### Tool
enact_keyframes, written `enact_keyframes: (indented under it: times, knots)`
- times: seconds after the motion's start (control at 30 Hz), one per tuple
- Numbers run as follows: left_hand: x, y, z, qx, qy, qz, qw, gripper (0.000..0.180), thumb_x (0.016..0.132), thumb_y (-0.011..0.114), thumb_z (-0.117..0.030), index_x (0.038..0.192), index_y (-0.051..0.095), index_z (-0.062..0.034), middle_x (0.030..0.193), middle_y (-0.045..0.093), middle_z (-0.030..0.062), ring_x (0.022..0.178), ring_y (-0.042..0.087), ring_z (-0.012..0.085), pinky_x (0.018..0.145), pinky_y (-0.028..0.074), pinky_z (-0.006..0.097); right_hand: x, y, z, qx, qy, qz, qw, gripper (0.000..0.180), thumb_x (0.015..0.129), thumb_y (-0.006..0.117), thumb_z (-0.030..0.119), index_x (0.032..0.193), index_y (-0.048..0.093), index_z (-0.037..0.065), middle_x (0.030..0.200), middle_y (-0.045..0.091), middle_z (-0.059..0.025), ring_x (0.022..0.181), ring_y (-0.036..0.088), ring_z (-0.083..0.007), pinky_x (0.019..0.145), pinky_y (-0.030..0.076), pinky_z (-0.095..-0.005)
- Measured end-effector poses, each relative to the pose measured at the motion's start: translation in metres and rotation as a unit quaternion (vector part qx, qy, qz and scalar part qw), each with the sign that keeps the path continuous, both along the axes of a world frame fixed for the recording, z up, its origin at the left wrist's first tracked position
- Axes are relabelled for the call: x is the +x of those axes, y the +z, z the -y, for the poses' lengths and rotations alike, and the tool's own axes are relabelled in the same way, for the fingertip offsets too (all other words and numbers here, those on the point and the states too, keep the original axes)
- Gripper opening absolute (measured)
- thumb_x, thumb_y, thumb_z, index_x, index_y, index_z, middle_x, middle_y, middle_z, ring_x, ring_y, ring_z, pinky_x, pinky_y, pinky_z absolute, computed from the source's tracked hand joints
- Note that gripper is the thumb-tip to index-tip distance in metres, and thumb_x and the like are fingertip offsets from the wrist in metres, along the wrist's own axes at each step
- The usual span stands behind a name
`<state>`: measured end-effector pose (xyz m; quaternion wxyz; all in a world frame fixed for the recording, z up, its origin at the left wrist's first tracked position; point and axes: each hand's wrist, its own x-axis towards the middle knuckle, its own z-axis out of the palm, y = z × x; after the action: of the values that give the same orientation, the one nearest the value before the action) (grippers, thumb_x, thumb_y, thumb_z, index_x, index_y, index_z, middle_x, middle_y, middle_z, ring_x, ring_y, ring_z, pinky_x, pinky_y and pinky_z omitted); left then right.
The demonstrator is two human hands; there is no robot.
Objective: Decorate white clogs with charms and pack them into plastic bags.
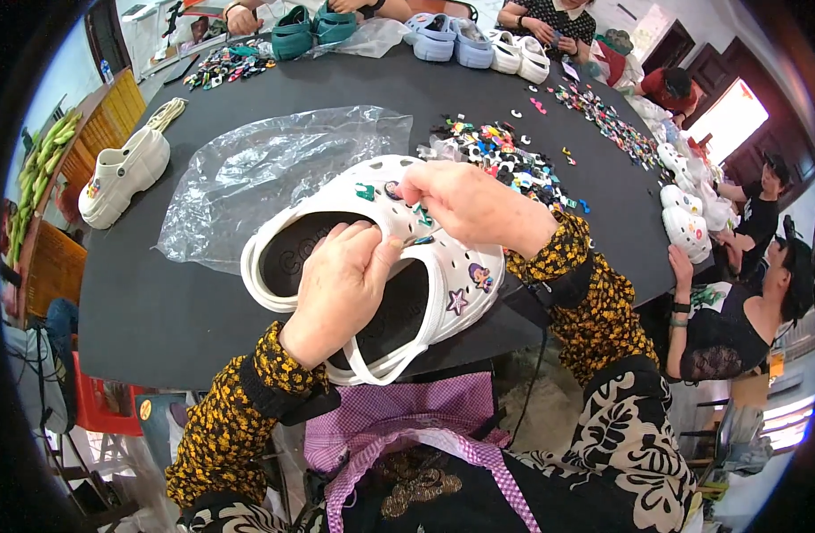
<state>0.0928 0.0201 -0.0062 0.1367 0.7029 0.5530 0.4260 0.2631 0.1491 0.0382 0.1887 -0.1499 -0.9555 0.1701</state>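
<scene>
Charm fitting on white perforated foam clog [443, 293]
Left hand [336, 293] grips the rim, fingers curled; right hand [470, 206] pinches a small charm [423, 239]. Seat it squarely over one hole.

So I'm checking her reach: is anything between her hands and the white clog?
Nothing visible: the left hand grips the white clog at its opening, and the right hand rests on its top.

Clog [443, 293]: white, dark insole, colourful charms
Bench [159, 302]: black
Sleeves [239, 413]: black with orange-yellow floral print
Apron [407, 413]: pink-and-white gingham
</scene>
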Motion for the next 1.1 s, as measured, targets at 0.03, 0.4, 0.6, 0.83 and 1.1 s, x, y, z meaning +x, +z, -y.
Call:
enact_keyframes:
  times: [0.03,0.4,0.6,0.83,1.1]
  knots:
    - [0.0,-0.001,0.0,0.0,0.001,-0.001,1.0,0.028,0.094,0.056,-0.02,0.074,0.056,-0.0002,0.075,0.055,0.0136,0.077,0.055,0.0352,0.068,0.044,0.046,-0.001,-0.001,-0.001,0.008,0.005,0.014,1.0,0.015,0.081,0.046,-0.002,0.092,0.056,-0.001,0.089,0.063,-0.0199,0.087,0.062,-0.0381,0.077,0.048,-0.0434]
    - [0.0,-0.003,-0.001,0.0,-0.003,-0.003,1.0,0.027,0.093,0.057,-0.019,0.073,0.056,-0.0009,0.075,0.056,0.0129,0.077,0.056,0.0341,0.069,0.044,0.045,-0.007,-0.002,0.009,0.028,0.014,0.028,0.999,0.011,0.08,0.048,-0.002,0.088,0.056,0.001,0.086,0.059,-0.0171,0.085,0.06,-0.0357,0.075,0.048,-0.0416]
    - [0.004,-0.002,-0.002,0.009,-0.006,0.001,1.0,0.029,0.093,0.058,-0.019,0.071,0.055,-0.0008,0.073,0.056,0.013,0.078,0.056,0.0338,0.069,0.043,0.045,-0.006,-0.001,0.014,0.053,0.002,0.059,0.997,0.013,0.078,0.053,0.001,0.09,0.057,0.001,0.089,0.061,-0.0185,0.089,0.06,-0.0369,0.078,0.049,-0.0425]
    - [0.005,-0.004,-0.003,0.018,0.001,0.006,1.0,0.031,0.092,0.059,-0.018,0.067,0.054,-0.0002,0.07,0.055,0.0142,0.073,0.056,0.0346,0.066,0.043,0.045,-0.009,-0.002,0.015,0.053,-0.011,0.059,0.997,0.011,0.079,0.05,-0.001,0.089,0.057,0.001,0.088,0.06,-0.0175,0.086,0.061,-0.0358,0.075,0.049,-0.0413]
    - [0.003,-0.001,-0.004,-0.011,0.017,0.01,1.0,0.032,0.092,0.059,-0.021,0.069,0.055,0.0008,0.071,0.055,0.0159,0.073,0.056,0.0353,0.066,0.043,0.045,-0.006,-0.008,0.006,0.029,-0.021,0.042,0.998,0.012,0.081,0.049,0.0,0.091,0.056,-0.001,0.09,0.062,-0.0178,0.084,0.062,-0.0357,0.075,0.05,-0.0406]
